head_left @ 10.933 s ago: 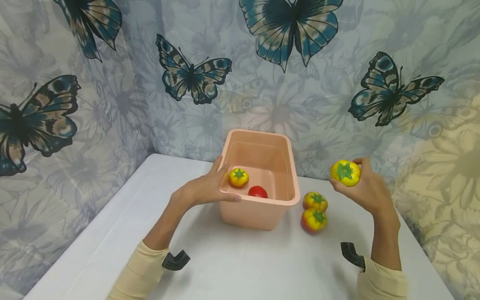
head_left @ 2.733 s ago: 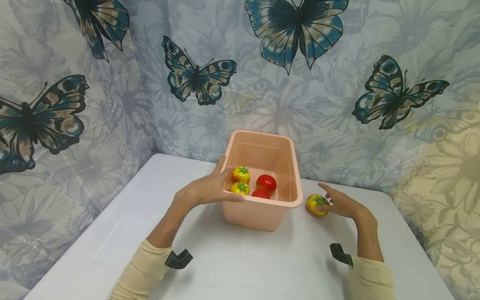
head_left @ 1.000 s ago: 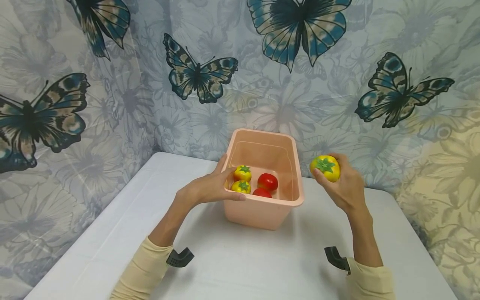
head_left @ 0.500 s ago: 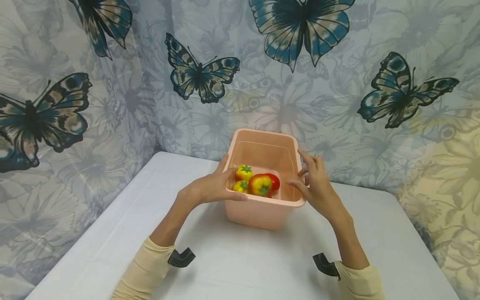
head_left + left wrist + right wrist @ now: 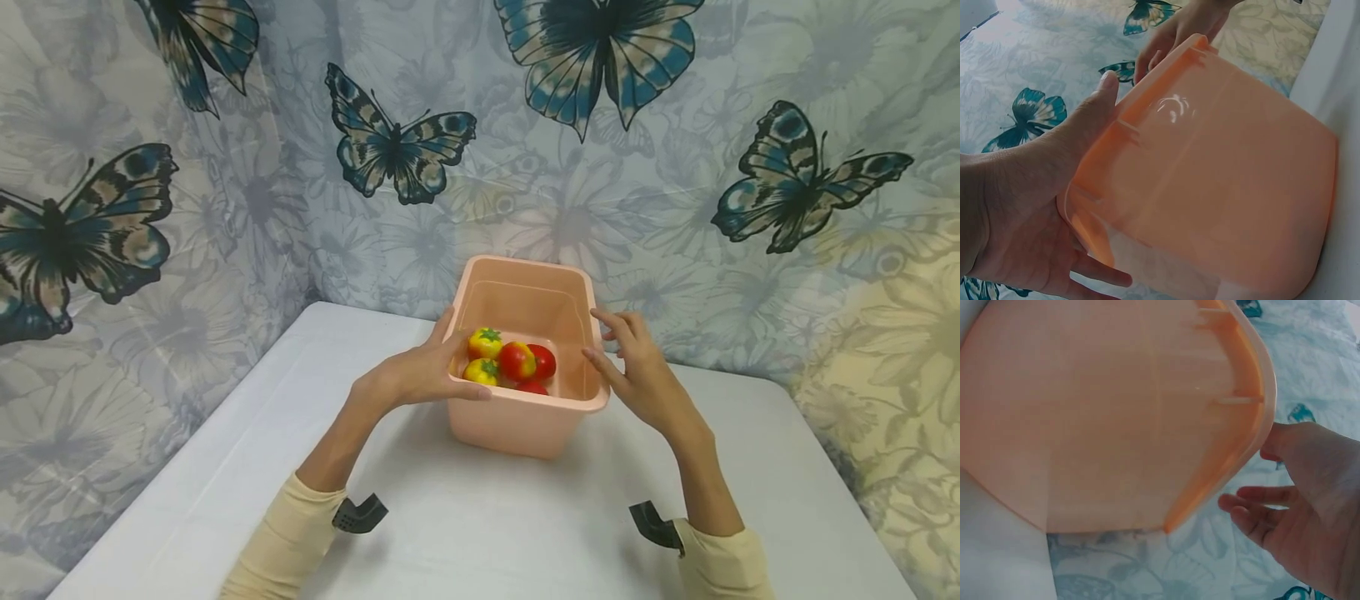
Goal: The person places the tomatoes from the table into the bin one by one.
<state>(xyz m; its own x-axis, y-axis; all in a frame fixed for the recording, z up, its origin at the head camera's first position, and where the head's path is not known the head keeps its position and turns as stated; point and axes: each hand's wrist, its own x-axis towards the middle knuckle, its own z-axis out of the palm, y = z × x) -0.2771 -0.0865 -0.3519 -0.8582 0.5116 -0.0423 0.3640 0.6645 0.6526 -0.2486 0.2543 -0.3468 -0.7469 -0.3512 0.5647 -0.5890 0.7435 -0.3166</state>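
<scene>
A peach-coloured plastic bin (image 5: pixel 525 429) stands on the white table, holding several round, tomato-like fruits (image 5: pixel 517 362). Some show yellow tops with green star-shaped leaves, such as the yellow one (image 5: pixel 482 372) by the near left corner; others show red sides, like the red one (image 5: pixel 532 387) at the front. My left hand (image 5: pixel 408 379) grips the bin's near left corner, with thumb and fingers around the rim. At the right rim is my right hand (image 5: pixel 645 379), empty, its fingers loosely bent and the thumb tip over the edge. In the right wrist view, the thumb (image 5: pixel 1285 437) meets the rim.
The white table (image 5: pixel 480 533) ends at a cloth backdrop (image 5: pixel 570 200) with printed butterflies, close behind the bin. Black mounts stick out from the left sleeve (image 5: pixel 288 533) and the right sleeve (image 5: pixel 723 562).
The fruits from the table's right side are now in the bin. My right hand released the last one inside, where it rolled red side up, and drew back to the rim. The left hand stayed.
</scene>
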